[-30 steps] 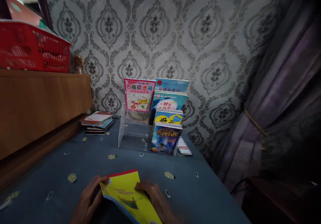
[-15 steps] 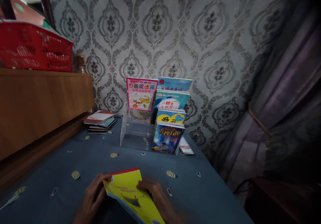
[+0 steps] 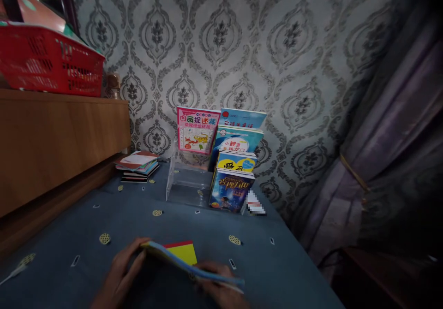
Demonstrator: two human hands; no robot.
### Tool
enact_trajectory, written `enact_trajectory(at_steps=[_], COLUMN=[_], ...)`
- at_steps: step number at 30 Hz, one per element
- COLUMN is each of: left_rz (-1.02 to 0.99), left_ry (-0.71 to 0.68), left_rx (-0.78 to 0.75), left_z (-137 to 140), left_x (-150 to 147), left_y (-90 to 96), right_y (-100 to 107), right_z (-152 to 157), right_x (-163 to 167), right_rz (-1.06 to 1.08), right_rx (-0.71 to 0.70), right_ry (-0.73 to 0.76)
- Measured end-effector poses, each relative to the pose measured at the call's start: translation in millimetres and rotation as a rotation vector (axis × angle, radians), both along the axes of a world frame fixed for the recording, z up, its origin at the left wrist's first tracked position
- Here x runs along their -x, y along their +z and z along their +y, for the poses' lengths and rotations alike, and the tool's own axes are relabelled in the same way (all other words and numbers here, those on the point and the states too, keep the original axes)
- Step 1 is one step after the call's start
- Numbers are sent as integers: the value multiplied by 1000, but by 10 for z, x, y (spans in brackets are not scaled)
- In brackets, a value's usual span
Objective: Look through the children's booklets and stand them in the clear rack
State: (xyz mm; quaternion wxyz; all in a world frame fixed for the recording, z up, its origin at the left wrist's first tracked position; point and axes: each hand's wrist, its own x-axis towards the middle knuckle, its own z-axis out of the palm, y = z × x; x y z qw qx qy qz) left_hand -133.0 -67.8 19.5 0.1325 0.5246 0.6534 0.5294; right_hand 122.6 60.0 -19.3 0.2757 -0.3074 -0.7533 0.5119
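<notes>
Grey damask wall (image 3: 221, 69) beside purplish curtain (image 3: 332, 203)

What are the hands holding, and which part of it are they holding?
A yellow book. The left hand pinches its left end, and the right hand grips its right side.

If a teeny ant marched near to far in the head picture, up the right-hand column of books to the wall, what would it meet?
Held book → dark-blue book → yellow-and-blue book → teal book → light-blue book → patterned wallpaper.
</notes>
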Motion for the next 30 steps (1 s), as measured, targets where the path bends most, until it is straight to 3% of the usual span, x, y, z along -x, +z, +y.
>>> enact_trajectory(at_steps=[3,7,9,13,16,18,22,30], left_rz=[42,127,193,313,320,300,266,215], left_ry=[-39,-165,-210,-173,-191,-242,-303,-331], left_rx=[33,-12,-92,-364,-509,-563,-621,-654], left_z=[79,290,442,849,1212,1452,1872,2350], left_x=[44,113,177,359,501,582,704,824], left_y=[199,711,1043,1712,2101,2275,2433,2378], right_y=[173,667,1044,1967,2596,2893,3170,3201], right_z=[-3,190,387,873,1203,1375,1621,1970], right_x=[15,37,78,243,390,470,560,617], right_rz=[-9,28,20,102,118,178,211,178], right_rx=[77,-76,-211,-529,-643,-686,-697,-710], right_ry=[-10,-11,40,81,105,118,151,151])
